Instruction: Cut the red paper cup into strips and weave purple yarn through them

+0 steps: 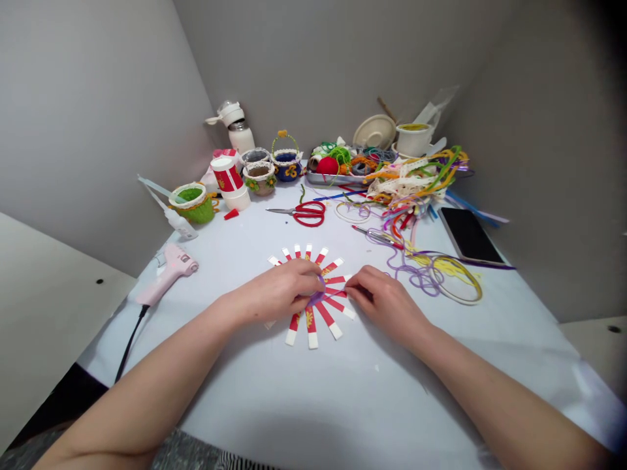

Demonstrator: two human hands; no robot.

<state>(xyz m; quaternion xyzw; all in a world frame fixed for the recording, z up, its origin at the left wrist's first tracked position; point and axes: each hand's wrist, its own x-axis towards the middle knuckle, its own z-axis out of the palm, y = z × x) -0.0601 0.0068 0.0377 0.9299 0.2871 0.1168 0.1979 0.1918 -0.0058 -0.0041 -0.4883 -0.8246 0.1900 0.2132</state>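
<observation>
A paper cup cut into red and white strips (326, 318) lies spread flat on the table like a sunburst. Purple yarn (317, 299) is wound around its centre. My left hand (289, 287) rests over the middle of the strips, its curled fingers pressing on the cup and covering much of the centre. Just right of the strips, my right hand (377, 294) pinches the purple yarn between thumb and fingers. The strand stretches from the centre to these fingertips. A loose purple tangle (416, 277) lies to the right.
Red-handled scissors (309, 213) lie beyond the strips. A pink glue gun (169, 271) is at left, a phone (470, 235) at right. Small woven baskets (259, 177), stacked paper cups (230, 183) and a yarn-filled tray (336, 179) stand along the back. A tape roll (458, 279) lies at right.
</observation>
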